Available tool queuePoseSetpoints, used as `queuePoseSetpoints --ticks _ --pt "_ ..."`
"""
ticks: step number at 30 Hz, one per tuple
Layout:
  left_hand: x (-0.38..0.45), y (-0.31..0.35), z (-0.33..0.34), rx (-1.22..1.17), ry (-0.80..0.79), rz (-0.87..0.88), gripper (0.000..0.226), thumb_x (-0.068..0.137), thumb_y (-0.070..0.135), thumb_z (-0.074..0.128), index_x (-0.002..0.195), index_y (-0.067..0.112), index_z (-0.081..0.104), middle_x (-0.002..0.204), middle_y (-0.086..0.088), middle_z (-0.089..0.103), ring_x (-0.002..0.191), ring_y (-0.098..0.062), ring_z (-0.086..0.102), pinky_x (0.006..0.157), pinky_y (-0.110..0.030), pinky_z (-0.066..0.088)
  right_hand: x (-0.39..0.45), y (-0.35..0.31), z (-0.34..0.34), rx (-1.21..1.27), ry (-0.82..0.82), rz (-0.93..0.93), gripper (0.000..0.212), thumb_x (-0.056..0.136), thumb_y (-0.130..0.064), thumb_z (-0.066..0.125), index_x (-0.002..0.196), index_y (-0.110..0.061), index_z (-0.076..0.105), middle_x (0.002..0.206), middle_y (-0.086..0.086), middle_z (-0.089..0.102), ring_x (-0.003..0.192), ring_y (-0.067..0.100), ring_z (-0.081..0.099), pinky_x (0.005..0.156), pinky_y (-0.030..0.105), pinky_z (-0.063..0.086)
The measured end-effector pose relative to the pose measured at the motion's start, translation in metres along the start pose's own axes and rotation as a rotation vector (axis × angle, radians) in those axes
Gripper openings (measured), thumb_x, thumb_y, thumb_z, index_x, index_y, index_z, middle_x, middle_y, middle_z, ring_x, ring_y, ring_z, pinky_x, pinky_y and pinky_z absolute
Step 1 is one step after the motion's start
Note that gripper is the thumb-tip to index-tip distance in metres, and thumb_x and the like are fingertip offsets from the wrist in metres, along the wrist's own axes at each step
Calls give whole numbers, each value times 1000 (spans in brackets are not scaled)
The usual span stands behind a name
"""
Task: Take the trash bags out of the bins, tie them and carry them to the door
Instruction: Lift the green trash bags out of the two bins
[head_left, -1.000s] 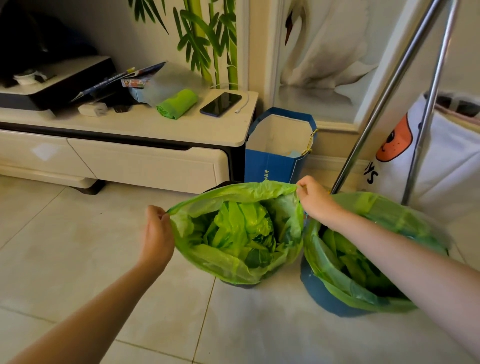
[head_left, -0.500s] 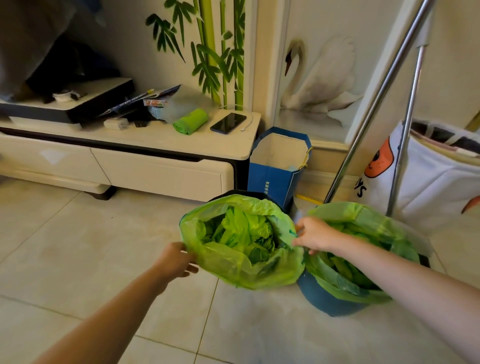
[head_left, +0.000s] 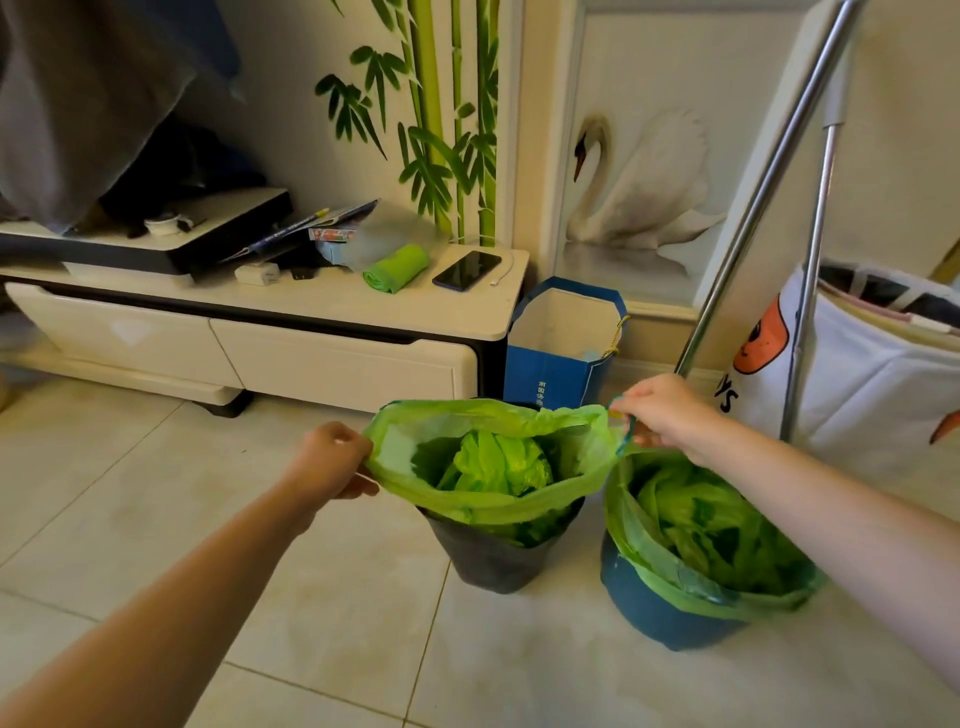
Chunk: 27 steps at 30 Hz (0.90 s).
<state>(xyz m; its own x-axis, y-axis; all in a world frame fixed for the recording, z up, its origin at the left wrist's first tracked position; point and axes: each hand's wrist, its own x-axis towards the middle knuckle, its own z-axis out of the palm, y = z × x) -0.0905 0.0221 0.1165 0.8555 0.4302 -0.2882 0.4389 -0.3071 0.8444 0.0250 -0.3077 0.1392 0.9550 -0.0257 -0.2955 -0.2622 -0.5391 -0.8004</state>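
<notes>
Two hands: left hand (head_left: 330, 460) and right hand (head_left: 662, 413) pinched opposite rims of the bag (head_left: 493, 467).
Bag: centre frame, partly lifted from the dark bin (head_left: 493, 561).

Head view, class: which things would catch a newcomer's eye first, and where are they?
The bright green trash bag at centre, stretched open over a dark bin by the left hand and right hand. Right of it, a second green bag lines a blue bin. Behind, a painted swan decorates the wall.

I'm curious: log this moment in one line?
both hands grip green bag rim | bag partly lifted from dark bin
</notes>
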Motion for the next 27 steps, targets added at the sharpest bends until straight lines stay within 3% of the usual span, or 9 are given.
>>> queuePoseSetpoints --ticks 4,7,10,12,17,19,23,25,27 --pt "11 6 -5 143 34 19 22 87 17 56 101 1 51 88 -17 66 65 -30 68 64 -34 50 3 7 -1 -180 32 -25 23 89 -19 59 101 -1 65 77 11 58 71 24 56 65 36 54" --pt "17 10 -4 300 29 32 33 84 30 64 104 9 50 94 -13 66 73 -30 70 71 -40 57 6 17 2 -221 -14 66 39 89 -29 60 114 -1 53 95 10 53 89 24 56 78 40 57" --pt "19 14 2 207 -8 -30 40 84 36 66 110 13 46 99 -12 64 73 -29 71 63 -37 58 10 20 9 -79 -101 173 57 86 -38 63 129 -8 39 120 10 52 99 26 60 80 42 58" --pt "22 15 8 164 -14 -65 32 86 33 66 103 13 48 98 -15 65 69 -30 71 63 -39 60 13 18 16 -57 -128 190 60 85 -39 64 131 -10 37 123 11 51 94 26 62 79 43 58" --pt "31 12 18 96 52 -51 4 90 13 60 86 14 62 96 -24 69 74 -37 71 61 -46 61 25 17 32 -105 -116 132 29 86 -21 66 103 -6 49 96 12 57 80 27 66 72 47 60" --pt "34 16 19 109 82 -1 14 91 11 55 82 11 66 93 -23 70 74 -36 71 60 -42 61 31 16 36 -164 -29 80 17 86 -13 65 98 -4 56 93 15 62 75 29 67 67 46 61" --pt "37 30 21 140 147 102 17 93 8 53 90 3 69 90 -21 67 74 -36 69 65 -40 60 42 10 34 -200 81 -6 22 86 -16 64 100 1 62 101 21 65 87 37 68 64 43 61" --pt "38 36 23 180 150 152 19 93 6 52 93 2 70 86 -19 67 71 -34 69 63 -38 60 45 7 29 -251 90 -38 19 85 -18 65 90 1 61 95 18 65 89 36 66 72 40 58" --pt "39 42 23 188 165 200 20 93 6 51 94 2 71 85 -20 68 70 -34 68 62 -35 59 43 0 23 -299 112 -69 17 85 -19 64 76 -7 56 86 15 61 84 29 61 67 33 46"
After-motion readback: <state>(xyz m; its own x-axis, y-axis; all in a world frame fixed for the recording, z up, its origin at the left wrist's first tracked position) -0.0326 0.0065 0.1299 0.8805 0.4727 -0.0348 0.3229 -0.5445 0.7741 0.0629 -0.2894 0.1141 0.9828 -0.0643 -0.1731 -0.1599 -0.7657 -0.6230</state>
